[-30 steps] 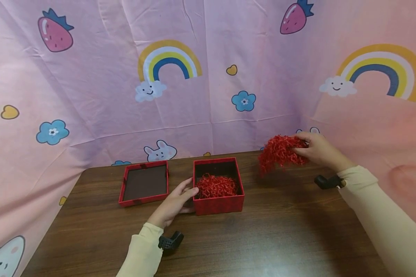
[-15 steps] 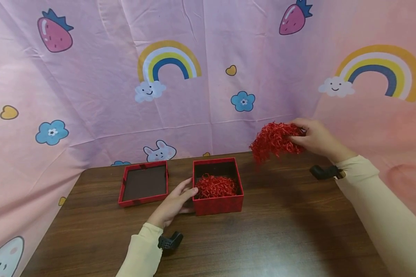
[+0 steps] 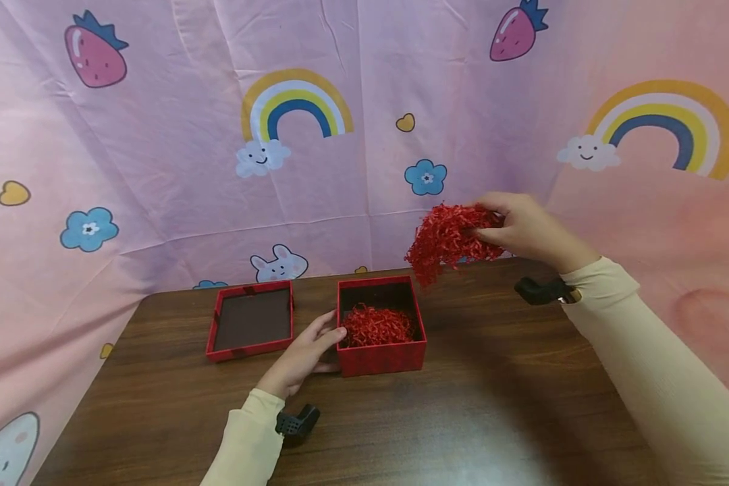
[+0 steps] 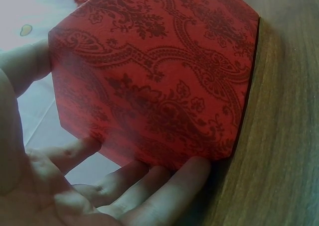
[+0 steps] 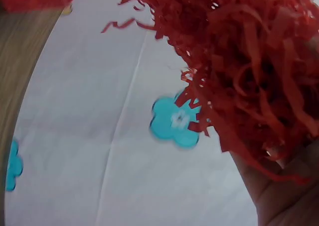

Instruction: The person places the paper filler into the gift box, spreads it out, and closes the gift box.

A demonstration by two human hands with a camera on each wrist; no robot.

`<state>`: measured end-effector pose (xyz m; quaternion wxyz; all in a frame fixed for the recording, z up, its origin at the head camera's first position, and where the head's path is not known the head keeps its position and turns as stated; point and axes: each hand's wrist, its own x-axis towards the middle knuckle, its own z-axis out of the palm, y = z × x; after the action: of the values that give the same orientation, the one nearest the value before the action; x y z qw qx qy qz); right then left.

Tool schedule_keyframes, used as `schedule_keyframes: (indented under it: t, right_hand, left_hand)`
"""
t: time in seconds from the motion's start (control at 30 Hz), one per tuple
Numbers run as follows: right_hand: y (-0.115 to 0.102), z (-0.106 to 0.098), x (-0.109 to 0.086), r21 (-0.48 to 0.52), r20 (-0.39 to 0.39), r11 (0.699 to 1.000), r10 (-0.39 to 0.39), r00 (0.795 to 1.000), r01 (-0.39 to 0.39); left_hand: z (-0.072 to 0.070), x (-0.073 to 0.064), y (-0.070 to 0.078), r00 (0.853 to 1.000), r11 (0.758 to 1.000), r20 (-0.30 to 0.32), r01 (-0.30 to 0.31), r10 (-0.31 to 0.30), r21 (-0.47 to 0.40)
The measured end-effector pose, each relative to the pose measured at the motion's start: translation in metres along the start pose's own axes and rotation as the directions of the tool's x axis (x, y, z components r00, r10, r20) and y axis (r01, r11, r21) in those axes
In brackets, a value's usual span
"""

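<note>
Right hand (image 3: 525,226) grips red shredded paper (image 3: 452,236) aloft, right of the box (image 3: 383,360); left hand (image 3: 304,352) rests, fingers extended, against the box's side; from here I judge the paper light, springy, apt to shed; I'd pinch mid-clump.

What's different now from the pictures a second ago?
The right hand moved up and to the left, bringing its red paper shreds closer to the box. Nothing was newly grabbed or let go. The left hand still touches the box; box and lid stayed put.
</note>
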<state>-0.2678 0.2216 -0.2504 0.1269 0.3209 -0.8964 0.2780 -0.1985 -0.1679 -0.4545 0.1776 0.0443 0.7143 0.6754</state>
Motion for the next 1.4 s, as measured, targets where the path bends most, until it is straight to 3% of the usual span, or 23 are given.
schedule_keyframes:
  t: [0.23, 0.47, 0.67, 0.87, 1.03, 1.2, 1.4]
  right_hand:
    - [-0.029, 0.027, 0.023, 0.071, 0.118, 0.995, -0.082, 0.99, 0.074]
    - [-0.044, 0.065, 0.035, 0.088, 0.221, 0.991, -0.123, 0.967, 0.106]
    - [-0.039, 0.104, 0.039, 0.107, 0.261, 0.982, -0.18, 0.948, 0.156]
    - [-0.027, 0.141, 0.038, 0.103, 0.301, 0.987, -0.151, 0.942, 0.126]
    - [-0.021, 0.166, 0.035, 0.107, 0.386, 0.991, -0.117, 0.915, 0.082]
    - [-0.018, 0.176, 0.031, 0.06, 0.445, 0.997, -0.079, 0.892, 0.058]
    - [-0.017, 0.164, 0.026, 0.101, 0.48, 0.995, -0.061, 0.875, 0.014]
  left_hand:
    - [-0.001, 0.0, 0.002, 1.0, 1.0, -0.001, -0.005, 0.005, 0.005]
    - [0.0, -0.001, 0.002, 1.0, 1.0, 0.002, 0.0, 0.0, 0.009]
    - [0.0, -0.001, 0.002, 1.0, 1.0, 0.005, 0.003, -0.003, 0.015]
    - [0.0, 0.0, 0.003, 1.0, 1.0, -0.004, 0.002, -0.002, 0.014]
    - [-0.001, 0.001, 0.001, 1.0, 1.0, 0.001, 0.004, -0.004, 0.013]
    - [-0.001, 0.001, 0.0, 1.0, 1.0, 0.002, 0.001, -0.001, 0.007]
    - [-0.001, 0.001, 0.0, 1.0, 1.0, -0.003, -0.004, 0.004, 0.003]
